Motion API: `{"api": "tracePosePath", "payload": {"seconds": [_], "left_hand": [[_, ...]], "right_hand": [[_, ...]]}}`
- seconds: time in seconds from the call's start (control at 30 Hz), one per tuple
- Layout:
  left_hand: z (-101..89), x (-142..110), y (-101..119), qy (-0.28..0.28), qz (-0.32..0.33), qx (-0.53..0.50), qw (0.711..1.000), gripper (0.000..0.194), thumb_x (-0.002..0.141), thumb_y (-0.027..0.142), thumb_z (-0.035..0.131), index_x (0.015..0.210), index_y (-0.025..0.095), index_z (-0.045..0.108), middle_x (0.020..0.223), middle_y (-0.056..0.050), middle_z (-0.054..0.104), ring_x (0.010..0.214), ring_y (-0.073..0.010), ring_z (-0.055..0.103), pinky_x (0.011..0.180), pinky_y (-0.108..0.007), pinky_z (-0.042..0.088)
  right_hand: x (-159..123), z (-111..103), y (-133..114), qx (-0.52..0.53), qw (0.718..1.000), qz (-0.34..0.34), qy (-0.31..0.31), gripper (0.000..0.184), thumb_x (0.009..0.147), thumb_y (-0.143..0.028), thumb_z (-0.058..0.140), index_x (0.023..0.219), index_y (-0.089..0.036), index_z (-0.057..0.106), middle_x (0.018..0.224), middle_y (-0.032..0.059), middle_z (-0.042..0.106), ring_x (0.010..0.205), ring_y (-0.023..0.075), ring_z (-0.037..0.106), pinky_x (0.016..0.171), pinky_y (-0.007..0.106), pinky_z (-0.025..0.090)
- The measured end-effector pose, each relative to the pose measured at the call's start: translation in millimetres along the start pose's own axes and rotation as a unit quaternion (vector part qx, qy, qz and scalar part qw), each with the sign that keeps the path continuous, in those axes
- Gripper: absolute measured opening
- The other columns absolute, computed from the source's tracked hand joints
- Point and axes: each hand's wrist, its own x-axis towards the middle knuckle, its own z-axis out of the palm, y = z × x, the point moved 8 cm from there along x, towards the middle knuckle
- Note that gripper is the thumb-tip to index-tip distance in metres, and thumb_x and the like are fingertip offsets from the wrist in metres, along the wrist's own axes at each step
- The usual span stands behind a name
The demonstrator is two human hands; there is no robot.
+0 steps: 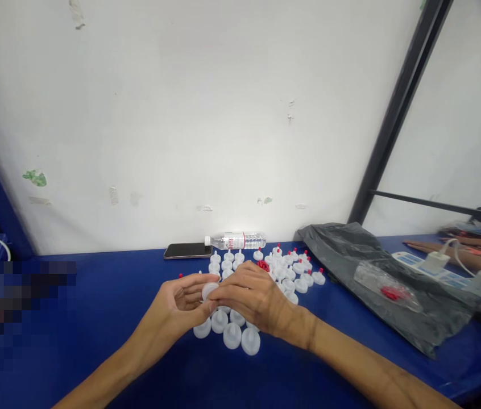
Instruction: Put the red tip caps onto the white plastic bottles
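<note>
My left hand is closed round a translucent white nozzle cap, held above the table. The fingers of my right hand pinch at the same cap from the other side and hide part of it. Below my hands stand several white nozzle caps with bare spouts. More of them are behind my hands. To the right is a group of similar caps with small red tips. A little pile of loose red tips lies among the caps, partly covered by my right hand.
A black phone and a clear plastic bottle lie by the wall. A grey plastic bag bears a clear pouch with red pieces. Farther right are a power strip with chargers and another person's hand.
</note>
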Motion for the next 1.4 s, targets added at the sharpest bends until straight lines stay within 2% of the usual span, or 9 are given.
{"api": "tracePosePath", "payload": {"seconds": [0.17,0.3,0.47,0.63,0.8,0.9,1.17,1.3,1.4], "left_hand": [[-22.6,5,7,0.071,-0.001,0.010,0.997,0.054,0.068,0.042,0.086,0.113,0.016,0.070,0.102,-0.012,0.080,0.101,-0.0323,0.074,0.084,-0.040,0.061],[-52.9,4,29,0.151,0.028,0.058,0.986,0.048,0.081,0.047,0.075,0.115,0.015,0.069,0.106,-0.014,0.080,0.101,-0.0318,0.074,0.075,-0.034,0.059],[-85.6,8,34,0.220,0.023,0.198,0.955,0.048,0.090,0.052,0.057,0.117,0.014,0.064,0.112,-0.013,0.076,0.098,-0.0273,0.075,0.078,-0.032,0.059],[-102.3,15,20,0.246,-0.008,0.347,0.905,0.037,0.088,0.051,0.057,0.100,0.019,0.070,0.099,-0.008,0.076,0.089,-0.0283,0.072,0.078,-0.036,0.055],[-103.6,16,15,0.228,-0.008,0.463,0.856,0.029,0.089,0.043,0.052,0.088,0.024,0.074,0.086,-0.004,0.076,0.087,-0.0298,0.069,0.077,-0.035,0.049],[-102.5,15,11,0.215,-0.015,0.490,0.845,0.029,0.089,0.041,0.052,0.088,0.024,0.076,0.083,-0.005,0.078,0.084,-0.0304,0.072,0.071,-0.033,0.049],[-99.2,16,8,0.212,0.002,0.524,0.825,0.032,0.092,0.041,0.048,0.095,0.022,0.073,0.096,-0.009,0.079,0.094,-0.0337,0.072,0.080,-0.040,0.052],[-80.8,12,26,0.223,0.070,0.526,0.818,0.039,0.097,0.045,0.044,0.115,0.019,0.065,0.123,-0.014,0.069,0.117,-0.0362,0.060,0.101,-0.051,0.045],[-52.3,5,38,0.189,0.133,0.510,0.829,0.043,0.094,0.052,0.052,0.128,0.026,0.059,0.133,-0.008,0.064,0.124,-0.0308,0.056,0.107,-0.046,0.043]], "right_hand": [[-2,-5,22,-0.025,0.998,0.061,-0.017,0.014,0.100,-0.028,0.059,0.110,-0.023,0.068,0.094,0.0025,0.078,0.083,0.0156,0.069,0.085,0.034,0.046],[-10,-22,65,-0.079,0.986,0.149,0.010,0.016,0.102,-0.026,0.054,0.108,-0.021,0.067,0.100,0.0064,0.077,0.091,0.0198,0.068,0.091,0.037,0.044],[-31,-12,111,-0.163,0.953,0.224,-0.121,0.029,0.105,-0.032,0.045,0.107,-0.019,0.070,0.101,0.0087,0.075,0.097,0.0234,0.066,0.091,0.038,0.043],[-49,4,129,-0.170,0.932,0.239,-0.213,0.031,0.104,-0.032,0.045,0.099,-0.020,0.073,0.095,0.0070,0.076,0.094,0.0232,0.068,0.094,0.040,0.042],[-54,10,133,-0.137,0.938,0.238,-0.214,0.017,0.097,-0.025,0.059,0.094,-0.021,0.076,0.094,0.0045,0.078,0.092,0.0215,0.068,0.097,0.038,0.041],[-55,12,135,-0.130,0.938,0.241,-0.211,0.014,0.094,-0.020,0.063,0.094,-0.022,0.076,0.093,0.0038,0.078,0.090,0.0211,0.069,0.096,0.038,0.041],[-48,4,134,-0.122,0.942,0.242,-0.198,0.014,0.093,-0.018,0.065,0.088,-0.023,0.077,0.089,0.0019,0.079,0.086,0.0203,0.069,0.098,0.039,0.040],[-34,-15,124,-0.095,0.961,0.234,-0.111,0.012,0.095,-0.027,0.065,0.095,-0.024,0.077,0.095,0.0036,0.079,0.089,0.0220,0.070,0.096,0.040,0.044],[-21,-22,103,-0.041,0.975,0.215,-0.037,0.014,0.095,-0.033,0.065,0.096,-0.025,0.076,0.095,0.0039,0.078,0.090,0.0214,0.070,0.093,0.038,0.047]]}}
